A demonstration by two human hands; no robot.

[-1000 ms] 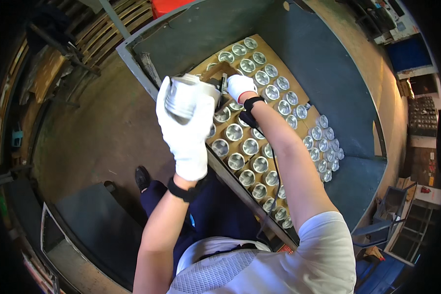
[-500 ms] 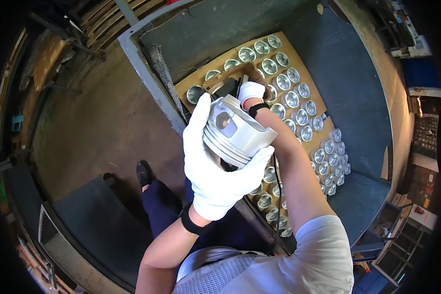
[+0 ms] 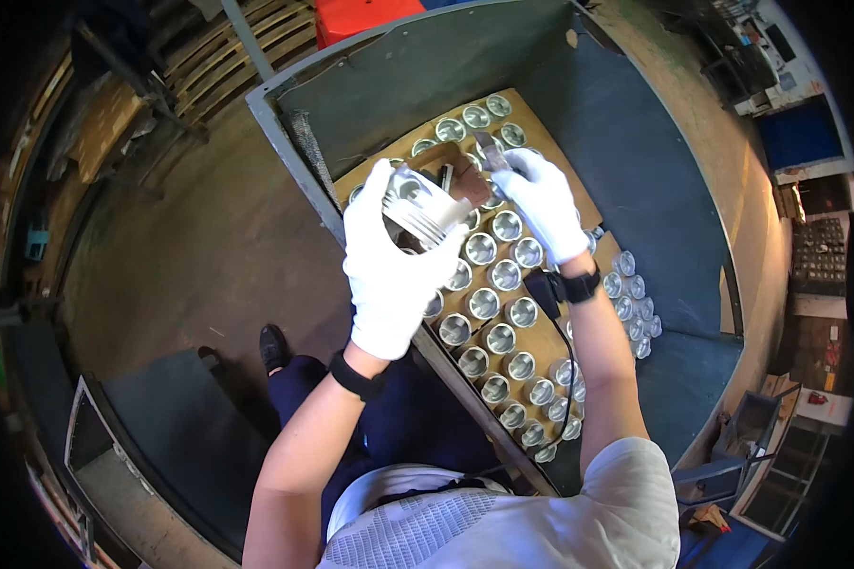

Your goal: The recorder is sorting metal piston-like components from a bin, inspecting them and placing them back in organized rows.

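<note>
In the head view, the left hand (image 3: 389, 261), in a white glove, grasps one aluminium piston (image 3: 422, 204), raised over the near edge of a dark metal crate (image 3: 427, 66). The right hand (image 3: 544, 204), likewise gloved, pinches one flat, greyish-brown strip (image 3: 489, 150), its exact kind unclear, above one small open carton (image 3: 472, 185). The step in hand seems to be readying the strip beside the piston; working them together would call for a steady left grip and careful aim. One black device (image 3: 545, 292) hangs by the right wrist. Well over thirty other pistons (image 3: 484, 303) stand in the crate; overlap prevents an exact count.
</note>
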